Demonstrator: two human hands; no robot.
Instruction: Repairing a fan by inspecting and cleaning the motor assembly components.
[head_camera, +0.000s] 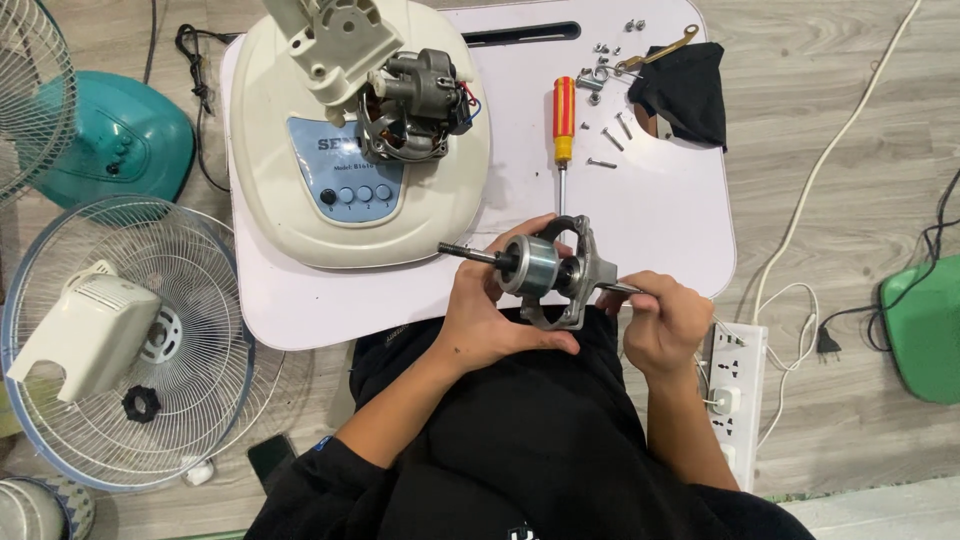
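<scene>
Gripping the motor rotor assembly (548, 272) from below, the left hand (488, 315) steadies it while the right hand (664, 322) pinches its shaft end.

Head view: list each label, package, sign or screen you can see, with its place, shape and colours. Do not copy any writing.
Control label: on the cream fan base, table's left; rounded pale blue panel, dark print, round buttons.
Packages, signs, lit screens: none.
</scene>
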